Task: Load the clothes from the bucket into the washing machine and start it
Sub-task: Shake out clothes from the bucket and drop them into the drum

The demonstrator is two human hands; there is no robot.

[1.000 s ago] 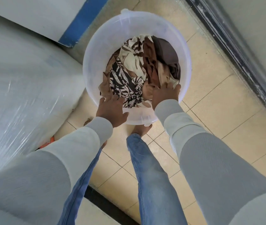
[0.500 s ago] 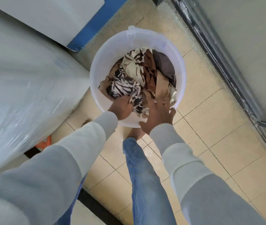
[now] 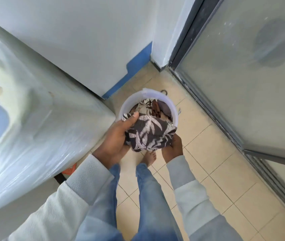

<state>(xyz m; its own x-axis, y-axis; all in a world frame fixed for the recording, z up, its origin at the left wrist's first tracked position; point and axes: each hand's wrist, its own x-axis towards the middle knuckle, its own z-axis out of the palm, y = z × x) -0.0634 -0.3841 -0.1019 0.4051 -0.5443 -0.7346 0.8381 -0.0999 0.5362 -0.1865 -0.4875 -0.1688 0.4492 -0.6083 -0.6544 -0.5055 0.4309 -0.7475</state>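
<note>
Gripping garment (image 3: pixel 148 134) crosswise w/ 2 hands (image 3: pixel 117 138) (image 3: pixel 173 149)

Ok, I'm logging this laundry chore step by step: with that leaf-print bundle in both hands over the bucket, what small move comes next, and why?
Probably carry the leaf-print bundle leftward to the washing machine. The left hand and right hand both grip it, held over the bucket, where more clothes lie, and the machine stands close on the left. Its opening isn't visible.
</note>
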